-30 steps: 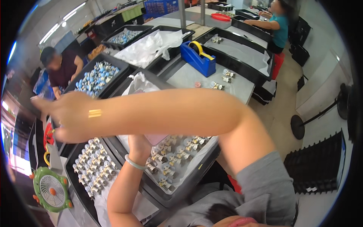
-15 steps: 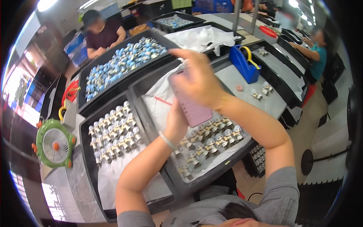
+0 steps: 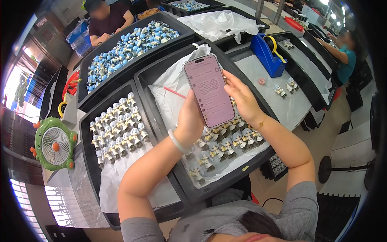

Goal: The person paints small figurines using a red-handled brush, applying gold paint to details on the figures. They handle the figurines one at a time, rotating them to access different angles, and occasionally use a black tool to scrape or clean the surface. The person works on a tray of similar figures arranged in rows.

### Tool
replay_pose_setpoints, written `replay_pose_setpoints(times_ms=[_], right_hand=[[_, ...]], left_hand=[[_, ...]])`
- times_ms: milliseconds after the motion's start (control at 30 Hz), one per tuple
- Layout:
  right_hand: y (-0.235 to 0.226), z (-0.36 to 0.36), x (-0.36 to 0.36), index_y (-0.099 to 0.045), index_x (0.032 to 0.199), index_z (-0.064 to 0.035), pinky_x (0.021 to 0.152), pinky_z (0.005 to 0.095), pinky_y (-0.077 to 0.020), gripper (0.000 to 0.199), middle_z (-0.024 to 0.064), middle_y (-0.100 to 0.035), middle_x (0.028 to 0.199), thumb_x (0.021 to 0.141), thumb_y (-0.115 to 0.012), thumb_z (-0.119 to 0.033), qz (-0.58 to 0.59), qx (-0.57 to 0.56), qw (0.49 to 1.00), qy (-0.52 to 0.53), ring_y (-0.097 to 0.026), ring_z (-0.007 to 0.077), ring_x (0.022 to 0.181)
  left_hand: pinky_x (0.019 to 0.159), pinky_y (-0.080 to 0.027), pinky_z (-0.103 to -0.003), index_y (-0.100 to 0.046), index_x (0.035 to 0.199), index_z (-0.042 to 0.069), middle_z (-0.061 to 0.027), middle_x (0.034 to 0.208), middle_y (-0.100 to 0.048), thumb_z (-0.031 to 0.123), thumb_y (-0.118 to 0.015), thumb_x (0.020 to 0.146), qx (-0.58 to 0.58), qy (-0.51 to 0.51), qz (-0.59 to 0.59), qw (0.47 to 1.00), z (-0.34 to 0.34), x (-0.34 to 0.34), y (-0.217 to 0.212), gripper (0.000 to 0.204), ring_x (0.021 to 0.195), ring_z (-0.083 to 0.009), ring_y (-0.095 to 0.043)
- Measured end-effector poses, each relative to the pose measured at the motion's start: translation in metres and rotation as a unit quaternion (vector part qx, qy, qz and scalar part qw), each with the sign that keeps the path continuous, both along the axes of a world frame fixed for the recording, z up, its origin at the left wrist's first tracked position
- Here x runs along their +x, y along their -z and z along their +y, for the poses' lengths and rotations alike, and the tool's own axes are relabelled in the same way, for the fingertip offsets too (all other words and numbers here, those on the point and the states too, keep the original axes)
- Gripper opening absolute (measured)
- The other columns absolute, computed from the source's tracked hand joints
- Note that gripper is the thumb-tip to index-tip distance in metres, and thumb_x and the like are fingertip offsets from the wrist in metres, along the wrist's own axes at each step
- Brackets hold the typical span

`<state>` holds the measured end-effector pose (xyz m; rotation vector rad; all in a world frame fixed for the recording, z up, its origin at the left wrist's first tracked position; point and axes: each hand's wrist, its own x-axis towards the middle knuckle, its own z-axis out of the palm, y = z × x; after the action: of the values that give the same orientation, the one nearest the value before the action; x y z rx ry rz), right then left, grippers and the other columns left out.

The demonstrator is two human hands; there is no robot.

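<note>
My left hand [image 3: 190, 117] grips a pink-cased smartphone [image 3: 209, 90] from its left edge, holding it upright over a black tray [image 3: 209, 189]. My right hand [image 3: 242, 97] rests on the phone's right edge, thumb near the lit screen. Beneath the phone, several small grey-and-white figurines [image 3: 225, 145] stand on white paper in that tray. A thin red stick [image 3: 175, 92] lies on the paper behind the phone. A pale bangle sits on my left wrist, a thin gold bracelet on my right.
To the left, a second black tray [image 3: 86, 133] holds rows of figurines. A far tray [image 3: 129, 40] is full of blue-white figurines, with a seated person behind it. A green frog-shaped fan [image 3: 54, 145] is far left. A blue tape dispenser [image 3: 269, 56] and loose figurines [image 3: 284, 88] are on the grey table right.
My right arm swept from stretched across the view to the left back over the tray. Both hands now hold the phone, with its screen facing me. The camera tilted down.
</note>
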<state>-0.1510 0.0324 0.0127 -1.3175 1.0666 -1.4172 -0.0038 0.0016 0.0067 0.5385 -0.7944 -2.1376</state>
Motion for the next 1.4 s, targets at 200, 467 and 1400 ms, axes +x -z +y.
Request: replay_pose_setpoints(times_ms=[200, 467, 1400], right_hand=[[0.006, 0.006, 0.001, -0.016, 0.131, 0.0039, 0.094, 0.0323, -0.0318, 0.082, 0.0174, -0.034, 0.127, 0.07, -0.065, -0.021, 0.247, -0.071, 0.964, 0.076, -0.039, 0.0225, 0.115], [0.002, 0.006, -0.001, -0.021, 0.126, 0.001, 0.093, 0.0344, -0.0335, 0.093, 0.0206, -0.038, 0.12, 0.055, -0.074, -0.026, 0.277, -0.101, 0.944, 0.149, -0.041, 0.0293, 0.112], [0.079, 0.121, -0.17, -0.037, 0.119, -0.0003, 0.091, 0.0381, -0.0345, 0.078, 0.0182, -0.044, 0.115, 0.053, -0.072, -0.024, 0.574, 0.164, 0.773, 0.215, -0.041, 0.034, 0.106]], left_hand=[[0.096, -0.029, -0.037, -0.033, 0.125, 0.008, -0.0067, 0.125, -0.04, 0.038, -0.024, 0.092, -0.043, 0.034, 0.007, 0.998, 0.003, -0.004, 0.005, 0.046, 0.115, -0.0205, -0.038], [0.094, -0.029, -0.041, -0.027, 0.13, 0.016, -0.0058, 0.129, -0.036, 0.046, -0.028, 0.088, -0.128, 0.149, -0.002, 0.98, 0.007, -0.004, 0.006, 0.052, 0.117, -0.0212, -0.036], [0.07, -0.041, -0.024, -0.051, 0.101, 0.004, -0.0051, 0.087, -0.057, 0.02, -0.045, 0.086, -0.273, 0.052, -0.275, 0.92, 0.004, 0.004, 0.017, 0.023, 0.075, -0.0119, -0.054]])
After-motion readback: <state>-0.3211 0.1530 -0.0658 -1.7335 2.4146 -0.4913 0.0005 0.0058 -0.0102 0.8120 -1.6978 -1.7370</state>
